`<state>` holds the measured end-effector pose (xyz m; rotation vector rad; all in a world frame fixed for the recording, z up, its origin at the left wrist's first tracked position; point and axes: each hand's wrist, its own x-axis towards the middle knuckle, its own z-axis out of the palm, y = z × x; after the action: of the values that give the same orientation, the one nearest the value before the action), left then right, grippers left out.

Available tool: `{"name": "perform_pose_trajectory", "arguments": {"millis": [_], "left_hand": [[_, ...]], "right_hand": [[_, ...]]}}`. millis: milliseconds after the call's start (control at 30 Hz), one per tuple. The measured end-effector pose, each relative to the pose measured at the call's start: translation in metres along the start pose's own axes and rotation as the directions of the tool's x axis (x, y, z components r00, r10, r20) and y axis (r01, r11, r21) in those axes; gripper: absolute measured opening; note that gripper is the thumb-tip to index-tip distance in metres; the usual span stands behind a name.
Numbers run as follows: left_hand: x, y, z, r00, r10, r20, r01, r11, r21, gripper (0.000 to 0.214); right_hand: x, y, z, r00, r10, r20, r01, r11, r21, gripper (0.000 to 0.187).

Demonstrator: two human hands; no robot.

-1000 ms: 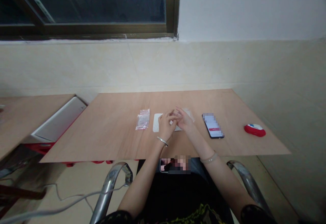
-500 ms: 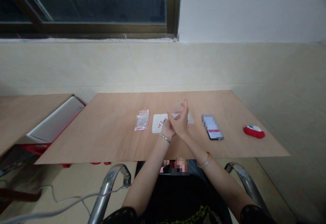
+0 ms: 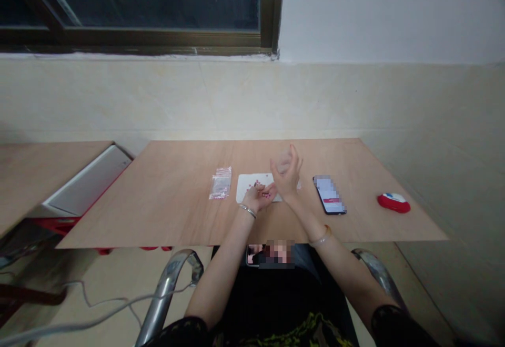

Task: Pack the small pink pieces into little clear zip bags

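Hands have drawn apart: the left grip [image 3: 258, 197] sits half-curled over pink beads [image 3: 263, 189] on a white card [image 3: 248, 188], the right grip [image 3: 288, 173] curls beside clear plastic [image 3: 283, 162], hold unclear. A careless brush could scatter the beads.

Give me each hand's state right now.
Left hand: half open over the white card; cannot tell if it holds the pink beads.
Right hand: curled, apparently holding a clear plastic bag.
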<state>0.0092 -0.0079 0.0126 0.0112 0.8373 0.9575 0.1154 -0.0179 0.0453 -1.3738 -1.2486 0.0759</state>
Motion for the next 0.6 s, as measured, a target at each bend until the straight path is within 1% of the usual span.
{"name": "perform_pose_trajectory", "arguments": {"millis": [67, 133, 167, 233, 300, 367, 433, 533, 600], "left_hand": [[0.001, 0.008, -0.011, 0.997, -0.045, -0.062, 0.043, 0.999, -0.022, 0.029], [0.003, 0.017, -0.023, 0.993, -0.052, -0.104, 0.048, 0.998, -0.042, 0.032], [0.005, 0.021, -0.028, 0.991, -0.047, -0.124, 0.040, 0.997, -0.061, 0.033], [0.007, 0.030, -0.037, 0.986, -0.022, -0.165, 0.008, 0.996, -0.086, 0.035], [0.011, 0.037, -0.043, 0.979, 0.020, -0.201, -0.037, 0.996, -0.083, 0.034], [0.015, 0.041, -0.047, 0.973, 0.065, -0.223, -0.082, 0.994, -0.068, 0.032], [0.018, 0.043, -0.050, 0.964, 0.115, -0.239, -0.131, 0.990, -0.054, 0.030], [0.022, 0.043, -0.052, 0.945, 0.199, -0.260, -0.217, 0.975, -0.040, 0.024], [0.023, 0.041, -0.053, 0.932, 0.241, -0.270, -0.258, 0.966, -0.031, 0.022]], "right_hand": [[0.008, 0.020, -0.002, 0.998, 0.046, 0.030, -0.043, 0.994, -0.097, 0.068], [0.012, 0.045, -0.004, 0.989, 0.126, 0.080, -0.101, 0.959, -0.266, 0.065], [0.012, 0.057, -0.004, 0.974, 0.195, 0.113, -0.141, 0.918, -0.371, 0.064], [0.009, 0.078, -0.002, 0.928, 0.339, 0.153, -0.210, 0.816, -0.538, 0.062], [0.005, 0.093, 0.001, 0.889, 0.417, 0.191, -0.211, 0.742, -0.636, 0.061], [0.001, 0.101, 0.006, 0.867, 0.440, 0.235, -0.171, 0.705, -0.688, 0.063], [-0.002, 0.105, 0.011, 0.856, 0.447, 0.259, -0.134, 0.676, -0.724, 0.066], [-0.008, 0.110, 0.016, 0.862, 0.436, 0.258, -0.097, 0.641, -0.761, 0.066], [-0.013, 0.115, 0.017, 0.868, 0.415, 0.272, -0.062, 0.635, -0.770, 0.066]]}}
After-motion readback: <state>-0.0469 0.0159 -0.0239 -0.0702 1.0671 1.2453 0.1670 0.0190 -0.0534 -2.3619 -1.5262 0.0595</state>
